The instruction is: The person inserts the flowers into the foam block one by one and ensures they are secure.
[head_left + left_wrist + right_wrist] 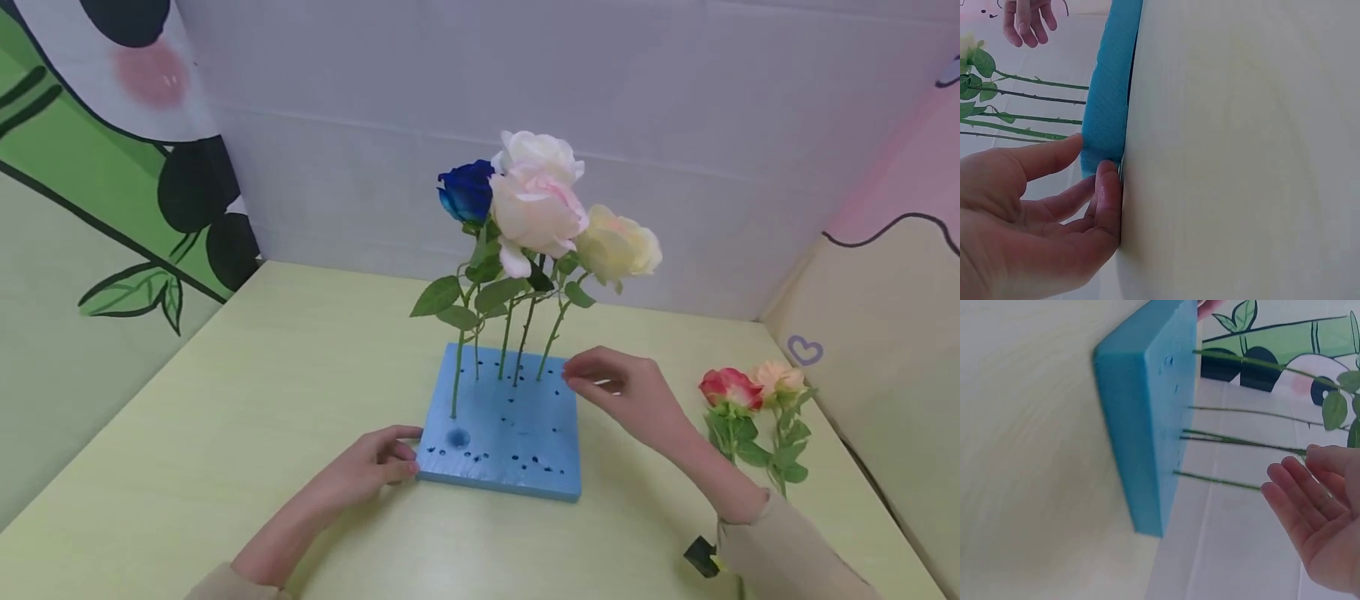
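A blue foam block (504, 433) full of small holes lies on the pale yellow-green table (225, 400). Several roses stand stuck in it: a blue rose (467, 190), a white one (542, 152), a pink one (536, 210) and a cream one (619, 244). My left hand (373, 464) rests on the table with straight fingers touching the block's near-left corner (1102, 156). My right hand (622, 390) hovers above the block's far-right edge, fingers relaxed (1310, 500) and holding nothing, just right of the stems (1241, 440).
Two loose roses, a red-pink rose (729, 387) and a peach rose (780, 377), lie on the table to the right. White and patterned walls enclose the table on three sides. A small black object (702, 556) sits by my right sleeve.
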Available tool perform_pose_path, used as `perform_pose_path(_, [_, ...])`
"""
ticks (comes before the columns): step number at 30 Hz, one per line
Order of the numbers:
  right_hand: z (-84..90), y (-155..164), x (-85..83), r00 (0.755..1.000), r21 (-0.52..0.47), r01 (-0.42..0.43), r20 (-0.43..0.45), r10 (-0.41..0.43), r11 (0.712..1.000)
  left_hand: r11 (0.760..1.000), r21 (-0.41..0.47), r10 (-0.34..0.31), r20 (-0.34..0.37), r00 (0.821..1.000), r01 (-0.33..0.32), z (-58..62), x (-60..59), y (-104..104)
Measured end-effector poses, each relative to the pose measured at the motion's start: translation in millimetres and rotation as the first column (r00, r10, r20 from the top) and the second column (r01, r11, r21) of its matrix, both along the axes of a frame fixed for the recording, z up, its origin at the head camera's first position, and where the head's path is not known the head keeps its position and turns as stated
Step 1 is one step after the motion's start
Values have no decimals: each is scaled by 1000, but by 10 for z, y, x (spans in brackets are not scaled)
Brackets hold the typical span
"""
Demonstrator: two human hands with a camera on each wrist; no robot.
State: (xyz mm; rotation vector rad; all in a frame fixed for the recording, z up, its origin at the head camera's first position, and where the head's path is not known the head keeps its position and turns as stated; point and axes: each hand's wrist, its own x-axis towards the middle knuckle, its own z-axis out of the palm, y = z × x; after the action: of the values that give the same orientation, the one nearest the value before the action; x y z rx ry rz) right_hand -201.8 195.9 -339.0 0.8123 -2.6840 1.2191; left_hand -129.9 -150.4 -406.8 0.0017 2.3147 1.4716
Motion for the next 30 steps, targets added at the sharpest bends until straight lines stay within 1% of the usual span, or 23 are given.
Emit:
perform_pose_path(4, [-102, 264, 58, 998, 44, 66, -21, -65, 997, 1000, 3, -13, -2, 1000, 13, 5, 3, -17])
perform_pose_path(7, [-152, 447, 112, 995, 53, 102, -27, -101, 993, 1000, 8, -24, -2, 1000, 24, 4, 3, -28])
perform_pose_path(14, [-171, 825, 256, 982, 33, 184, -43, -182, 982, 999, 16, -44, 0, 999, 44, -13, -18, -36])
perform_pose_path(18, [-185, 1028, 333, 971, 27, 239, -27, -239, 971, 998, 22, -58, 1, 998, 58, -16, -26, -36])
perform_pose_path(21, [-196, 1168, 376, 970, 29, 243, -22, -242, 970, 998, 18, -60, 0, 998, 60, -14, -32, -35])
perform_pose_path(23, [-201, 1253, 393, 975, 70, 223, -9, -223, 972, 998, 12, -57, -5, 998, 57, -10, -36, -33])
perform_pose_path(26, [-215, 1369, 408, 980, 168, 185, 47, -196, 968, 998, 10, -55, -7, 998, 55, -7, -39, -32])
perform_pose_path(28, [-236, 1441, 425, 974, 235, 169, 110, -199, 957, 999, 8, -53, -6, 999, 53, -9, -41, -27])
perform_pose_path(30, [-273, 1505, 439, 962, 275, 172, 158, -221, 946, 999, 11, -53, -7, 999, 53, -19, -43, -25])
